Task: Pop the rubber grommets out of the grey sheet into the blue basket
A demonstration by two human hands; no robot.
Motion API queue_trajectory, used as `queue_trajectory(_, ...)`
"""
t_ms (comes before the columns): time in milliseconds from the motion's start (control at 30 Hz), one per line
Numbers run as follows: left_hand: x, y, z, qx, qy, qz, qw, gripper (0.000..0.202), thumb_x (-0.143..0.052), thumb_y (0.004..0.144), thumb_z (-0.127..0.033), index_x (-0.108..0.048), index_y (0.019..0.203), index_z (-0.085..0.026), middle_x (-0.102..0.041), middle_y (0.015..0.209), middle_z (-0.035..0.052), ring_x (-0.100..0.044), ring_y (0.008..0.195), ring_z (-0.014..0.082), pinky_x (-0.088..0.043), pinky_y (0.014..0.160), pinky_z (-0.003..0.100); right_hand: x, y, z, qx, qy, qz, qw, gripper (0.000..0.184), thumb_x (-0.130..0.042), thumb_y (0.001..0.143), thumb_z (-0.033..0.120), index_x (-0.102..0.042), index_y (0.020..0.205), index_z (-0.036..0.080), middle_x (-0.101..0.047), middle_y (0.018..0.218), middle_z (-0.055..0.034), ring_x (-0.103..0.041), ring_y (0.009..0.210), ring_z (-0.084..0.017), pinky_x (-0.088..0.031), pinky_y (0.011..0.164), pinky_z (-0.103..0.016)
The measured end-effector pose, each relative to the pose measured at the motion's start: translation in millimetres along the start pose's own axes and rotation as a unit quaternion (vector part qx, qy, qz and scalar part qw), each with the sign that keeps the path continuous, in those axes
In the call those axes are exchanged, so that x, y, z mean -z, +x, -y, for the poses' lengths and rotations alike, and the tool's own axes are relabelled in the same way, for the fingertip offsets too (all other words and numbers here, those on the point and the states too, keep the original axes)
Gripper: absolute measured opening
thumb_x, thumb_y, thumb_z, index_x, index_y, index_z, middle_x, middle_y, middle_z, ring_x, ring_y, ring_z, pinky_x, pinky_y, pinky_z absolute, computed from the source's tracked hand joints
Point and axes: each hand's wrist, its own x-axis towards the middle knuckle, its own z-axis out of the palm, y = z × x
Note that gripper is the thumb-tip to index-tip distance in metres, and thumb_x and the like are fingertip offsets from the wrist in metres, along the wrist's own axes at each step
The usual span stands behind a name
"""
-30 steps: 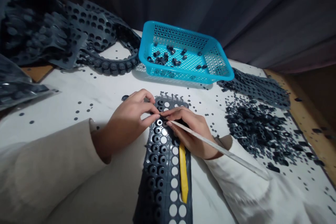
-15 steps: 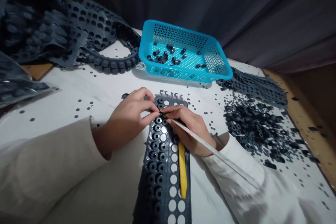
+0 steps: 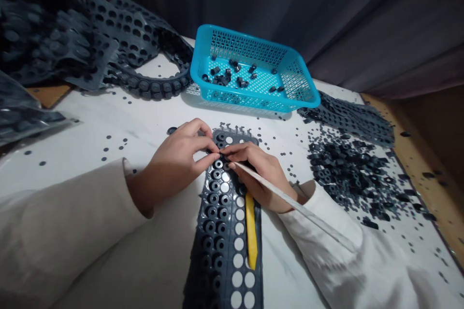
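Through the head camera I look down on a white tabletop (image 3: pixel 108 123). The landmark is a bright blue plastic basket (image 3: pixel 250 43) with perforated walls, holding a loose scatter of small dark rubber-like rings (image 3: pixel 221 75) on its floor.

In front of the basket lies a long dark grey perforated sheet (image 3: pixel 229 244), running toward the person. Many of its holes carry raised rings, and others show white through them. A yellow strip (image 3: pixel 251 231) lies along it.

The person's left hand (image 3: pixel 174 164) and right hand (image 3: pixel 261 178) meet over the sheet's far end, nearest the basket. The left thumb and fingers (image 3: pixel 203 152) are closed in a pinch on a small dark ring (image 3: pixel 218 154), partly hidden by the fingertips. The right fingers (image 3: pixel 239 154) are curled closed around a long pale stick (image 3: pixel 286 198), its tip at that same ring.

To the basket's right, a heap of loose dark rings (image 3: pixel 351 174) spreads across the tabletop, with a grey sheet (image 3: pixel 348 120) just behind it. To the basket's left, a pile of more grey sheets (image 3: pixel 126 24) rises, with a curved strip (image 3: pixel 152 88) just beside the basket.
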Motion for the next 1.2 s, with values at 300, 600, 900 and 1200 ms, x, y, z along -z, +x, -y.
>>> queue_trajectory(300, 0.4, -2.3, -0.5, -0.001, 0.013, -0.001, 1.000, 0.010, -0.055, 0.081, -0.022, -0.065, 0.083, -0.018, -0.054, 0.100, 0.0046, -0.055, 0.095, 0.0190, -0.045, 0.085, 0.032, -0.1, -0.3, 1.1, 0.006, -0.008, -0.015, 1.000, 0.005, -0.050, 0.091, 0.018, -0.053, 0.088, 0.021, -0.066, 0.105, -0.0076, -0.063, 0.096, -0.018, -0.049, 0.083, -0.034)
queue_trajectory(600, 0.1, -1.1, -0.8, 0.005, 0.007, -0.012, 1.000, 0.015, -0.053, 0.080, -0.018, -0.058, 0.093, -0.017, -0.053, 0.104, 0.0057, -0.054, 0.098, 0.0196, -0.047, 0.086, 0.033, 3.4, -0.2, 3.1, -0.029, 0.026, -0.078, 0.996, 0.006, -0.053, 0.088, 0.021, -0.054, 0.082, 0.019, -0.062, 0.082, -0.0047, -0.060, 0.077, -0.017, -0.048, 0.069, -0.030)
queue_trajectory(900, -0.6, -1.3, 0.4, -0.011, 0.030, -0.014, 0.999, 0.030, -0.047, 0.085, -0.019, -0.059, 0.112, -0.016, -0.052, 0.128, 0.0092, -0.049, 0.119, 0.0243, -0.041, 0.101, 0.040, 2.5, 0.1, 4.4, -0.108, 0.036, -0.109, 0.988, 0.006, -0.058, 0.083, 0.021, -0.054, 0.079, 0.019, -0.056, 0.062, 0.0027, -0.050, 0.052, -0.010, -0.040, 0.049, -0.022)
queue_trajectory(1200, -4.4, -2.6, 5.2, -0.039, 0.080, -0.006, 0.996, 0.035, -0.046, 0.089, -0.023, -0.059, 0.120, -0.013, -0.051, 0.132, 0.0111, -0.047, 0.121, 0.0253, -0.039, 0.102, 0.041, 1.4, 1.2, 3.5, -0.130, 0.024, -0.138, 0.982, 0.005, -0.064, 0.082, 0.021, -0.064, 0.086, 0.018, -0.069, 0.080, -0.0023, -0.063, 0.070, -0.014, -0.049, 0.065, -0.026)
